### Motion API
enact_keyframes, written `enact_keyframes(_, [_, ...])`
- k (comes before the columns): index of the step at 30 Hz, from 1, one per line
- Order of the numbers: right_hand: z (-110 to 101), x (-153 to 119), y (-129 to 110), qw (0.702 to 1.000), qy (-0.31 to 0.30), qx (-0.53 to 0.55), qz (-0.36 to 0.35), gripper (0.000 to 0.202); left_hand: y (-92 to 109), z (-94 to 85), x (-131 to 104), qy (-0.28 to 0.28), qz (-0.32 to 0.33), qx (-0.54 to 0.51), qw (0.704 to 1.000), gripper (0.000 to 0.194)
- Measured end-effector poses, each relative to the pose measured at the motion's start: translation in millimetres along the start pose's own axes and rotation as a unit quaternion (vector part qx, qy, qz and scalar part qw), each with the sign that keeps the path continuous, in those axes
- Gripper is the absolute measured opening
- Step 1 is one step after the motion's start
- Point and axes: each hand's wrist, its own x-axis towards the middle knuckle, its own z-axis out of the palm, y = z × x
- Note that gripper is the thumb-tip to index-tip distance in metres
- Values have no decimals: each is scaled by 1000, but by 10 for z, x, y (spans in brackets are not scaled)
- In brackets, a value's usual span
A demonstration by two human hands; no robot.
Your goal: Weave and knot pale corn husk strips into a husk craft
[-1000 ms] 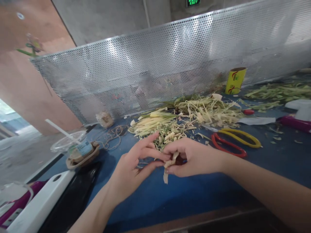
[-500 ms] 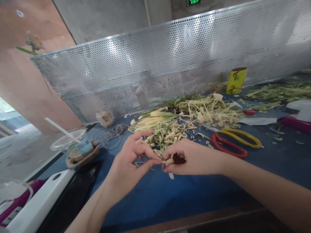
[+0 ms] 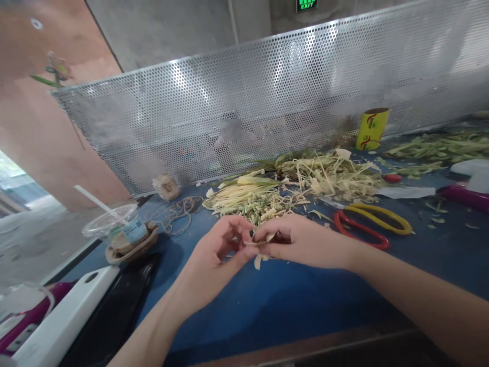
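Above the front part of the blue table point(image 3: 237, 321), my left hand point(image 3: 214, 257) and my right hand point(image 3: 309, 242) meet fingertip to fingertip. Both pinch a small pale strip of dried husk point(image 3: 270, 238) between thumb and fingers; its far end is partly hidden inside my right hand. A loose-looking pale flap hangs under the right fingers. Just behind my hands lies a heap of chopped green and cream plant bits point(image 3: 260, 204). Scissors point(image 3: 337, 221) with one red and one yellow handle rest beyond my right wrist.
A large pile of dry husks point(image 3: 332, 176) lies at the back, before a perforated metal screen point(image 3: 248, 92). A yellow tube point(image 3: 371, 131) stands behind it. At left are twine point(image 3: 183, 214), a plastic cup point(image 3: 132, 229) with a straw, and a long white object point(image 3: 69, 316).
My right hand has risen slightly and turned, and my left fingers have curled in closer to it. The husk strip now lies flatter between them. The view has shifted slightly.
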Motion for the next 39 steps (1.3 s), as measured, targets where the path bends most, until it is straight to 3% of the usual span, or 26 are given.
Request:
enact_keyframes(4, [44, -1, 23, 999, 2, -40, -18, 17, 5, -4, 25, -9, -32, -50, 998, 29])
enact_keyframes(9, [26, 7, 53, 998, -13, -59, -6, 25, -25, 37, 84, 110, -39, -78, 990, 24])
enact_keyframes(11, [11, 10, 51, 999, 1, -49, 10, 25, -63, 79, 83, 132, -45, -56, 989, 23])
enact_keyframes(13, [1, 12, 42, 999, 24, -30, 28, 25, -101, 113, 69, 112, -47, -21, 992, 18])
enact_keyframes(17, [-1, 19, 29, 998, 43, 23, 37, 24, -104, 128, 43, -32, -61, 39, 997, 24])
enact_keyframes(19, [3, 24, 36, 997, 44, 40, 40, 24, -75, 131, 48, -77, -73, 45, 993, 28])
enact_keyframes(24, [4, 29, 49, 997, 47, 24, 48, 22, -35, 153, 53, -85, -126, 4, 988, 33])
enact_keyframes(33, [-57, 13, 29, 997, 13, 27, 65, 22, 32, 18, 6, -153, -92, 36, 983, 30])
enact_keyframes(36, [-35, 9, 36, 995, -6, 75, 58, 16, 31, 38, 17, -133, -71, 55, 987, 31])
enact_keyframes(39, [16, 4, 23, 987, -29, 152, 50, 24, -6, 105, 21, -87, -50, 81, 992, 32])
